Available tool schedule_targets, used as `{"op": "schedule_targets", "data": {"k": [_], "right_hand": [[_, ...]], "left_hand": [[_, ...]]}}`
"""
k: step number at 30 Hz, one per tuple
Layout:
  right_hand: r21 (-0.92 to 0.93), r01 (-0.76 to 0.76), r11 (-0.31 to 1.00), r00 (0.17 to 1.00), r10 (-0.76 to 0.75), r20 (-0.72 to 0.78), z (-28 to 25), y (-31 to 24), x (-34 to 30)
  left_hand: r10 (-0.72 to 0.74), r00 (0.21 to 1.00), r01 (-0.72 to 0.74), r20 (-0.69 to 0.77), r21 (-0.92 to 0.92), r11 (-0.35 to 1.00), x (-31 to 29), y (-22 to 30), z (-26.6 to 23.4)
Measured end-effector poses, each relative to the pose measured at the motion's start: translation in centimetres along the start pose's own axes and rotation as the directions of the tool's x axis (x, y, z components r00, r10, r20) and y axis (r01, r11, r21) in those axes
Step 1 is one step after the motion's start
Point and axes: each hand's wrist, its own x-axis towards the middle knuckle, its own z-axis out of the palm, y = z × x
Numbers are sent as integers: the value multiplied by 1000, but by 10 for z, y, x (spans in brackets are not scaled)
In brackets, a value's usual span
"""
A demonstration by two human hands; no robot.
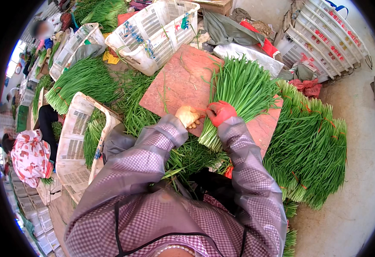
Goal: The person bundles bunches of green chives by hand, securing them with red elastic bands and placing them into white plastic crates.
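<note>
Bundle: I see the green stalks (243,92) lying across the right part of the red board (177,81), below the white cloth (249,58).
Long axis: slanting, cut pale ends pointing toward the wearer and slightly left, leaf tips fanning away to the upper right.
Red strand: thin, between the hands at the bundle's left side.
Left hand (188,117): in a pale yellow glove, fingers curled closed, pinching the strand, just left of the stalks.
Right hand (221,113): in a red glove, fingers folded against the bundle; I cannot tell how tightly they close, or whether they hold the strand.
Right side: tied green bundles (309,145) are heaped beside the board.
Crates: one white crate (147,49) beyond the board, another crate (74,150) at left.
Far left: a person (31,154) in a patterned top.
</note>
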Motion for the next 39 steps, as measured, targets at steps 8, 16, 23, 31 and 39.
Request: {"op": "schedule_targets", "data": {"k": [8,16,23,31,39], "right_hand": [[63,19,998,992,-11,-123,4,6,-4],[240,4,971,991,28,-130,-7,17,-12],[272,-70,960,994,90,-61,1,20,-10],[326,-110,939,984,149,-99,9,25,-11],[186,-82,979,981,113,-159,9,16,-6]], "left_hand": [[61,982,10,179,-373,928,20,-1,4],[268,933,-40,240,-669,742,24,-2,2],[274,953,-124,129,-660,741,29,-12,0],[228,973,-143,46,-653,743,25,-9,8],[248,967,-146,58,-670,728,23,-11,8]]}}
